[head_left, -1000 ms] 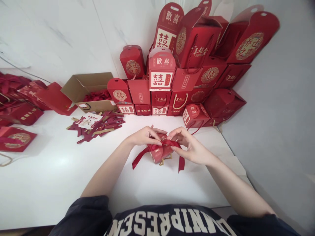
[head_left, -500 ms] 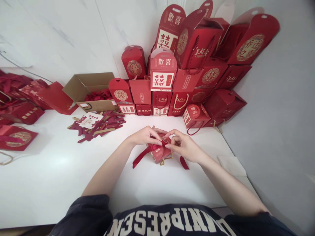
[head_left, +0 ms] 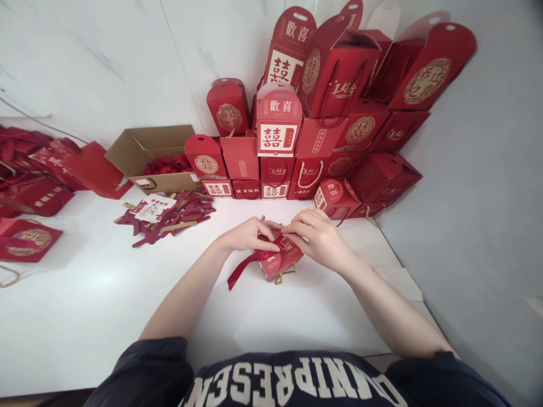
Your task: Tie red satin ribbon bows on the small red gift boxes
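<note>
Ribbon (head_left: 242, 270) on box (head_left: 283, 261) may slip, if left hand (head_left: 249, 235) loosens.
Box sits on the bench (head_left: 106, 322). Left fingers are narrow, holding ribbon; fingers of right hand (head_left: 321, 238) are bunched beside them, their hold I cannot tell. Uneven pulling could turn the box, and gold cord (head_left: 279, 278) might catch the loose ribbon end.
</note>
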